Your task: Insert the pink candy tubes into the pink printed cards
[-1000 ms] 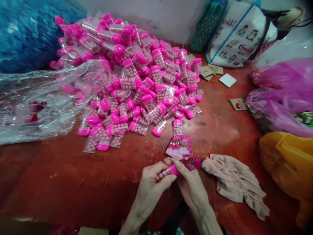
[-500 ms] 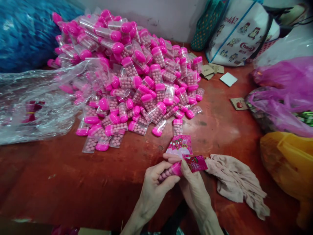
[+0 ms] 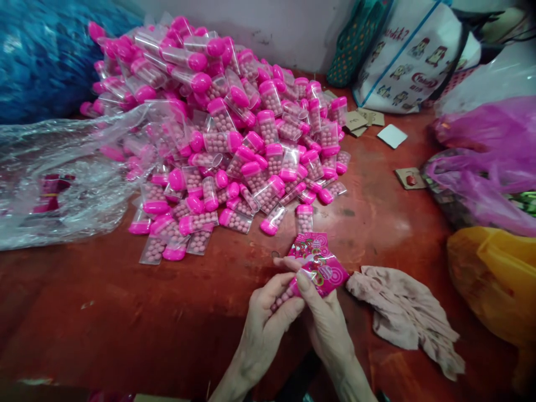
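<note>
My left hand (image 3: 270, 312) is closed around a clear candy tube (image 3: 281, 300) filled with pink balls, its pink cap turned toward my other hand. Between the thumb and fingers of my right hand (image 3: 320, 312) is a shiny pink printed label (image 3: 329, 272), held against the capped end of the tube. Fingers hide part of the cap and the label's lower edge. Just behind it, more pink printed labels (image 3: 307, 244) lie on the red table. A single filled tube (image 3: 304, 218) rests right beyond them.
A big heap of pink-capped tubes (image 3: 251, 128) covers the table's back. Clear plastic (image 3: 84, 195) spreads at left, beside a blue bag (image 3: 42, 61). A crumpled cloth (image 3: 408, 312), an orange bag (image 3: 494, 279) and purple bags (image 3: 486, 162) lie at right. Cardboard pieces (image 3: 364, 120) lie behind.
The label in my right hand has turned, so its printed face now shows more fully and overlaps the labels behind it. My left hand still holds the tube in nearly the same spot.
</note>
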{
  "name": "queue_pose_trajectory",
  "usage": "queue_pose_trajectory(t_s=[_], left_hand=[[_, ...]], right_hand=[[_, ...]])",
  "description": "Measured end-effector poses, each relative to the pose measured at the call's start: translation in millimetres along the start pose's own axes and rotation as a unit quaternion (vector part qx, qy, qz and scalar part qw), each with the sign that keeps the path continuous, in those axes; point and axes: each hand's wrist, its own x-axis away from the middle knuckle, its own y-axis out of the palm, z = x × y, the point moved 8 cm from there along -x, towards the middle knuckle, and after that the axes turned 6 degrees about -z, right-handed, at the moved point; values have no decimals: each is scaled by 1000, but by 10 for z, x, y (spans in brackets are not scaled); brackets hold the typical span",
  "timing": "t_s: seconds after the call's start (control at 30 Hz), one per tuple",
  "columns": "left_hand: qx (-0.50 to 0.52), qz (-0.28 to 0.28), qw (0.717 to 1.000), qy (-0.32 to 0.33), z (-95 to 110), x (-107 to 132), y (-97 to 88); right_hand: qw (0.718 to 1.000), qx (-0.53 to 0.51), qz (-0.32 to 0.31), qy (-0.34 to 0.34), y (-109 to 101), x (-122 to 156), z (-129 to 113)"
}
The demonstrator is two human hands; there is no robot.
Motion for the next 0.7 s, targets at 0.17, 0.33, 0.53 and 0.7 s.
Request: queue_pose_trajectory(t_s=[0.17,0.33,0.53,0.7], left_hand=[[49,-1,999,-11,-61,-6,16],[61,46,997,10,-79,-5,6],[-138,127,980,59,130,51,-88],[-187,131,969,95,137,103,-89]], right_hand=[[998,-22,-48,42,106,-8,-16],[994,-67,-49,72,147,34,1],[991,-136,8,6,39,10,-33],[994,-109,-1,-13,60,-5,-38]])
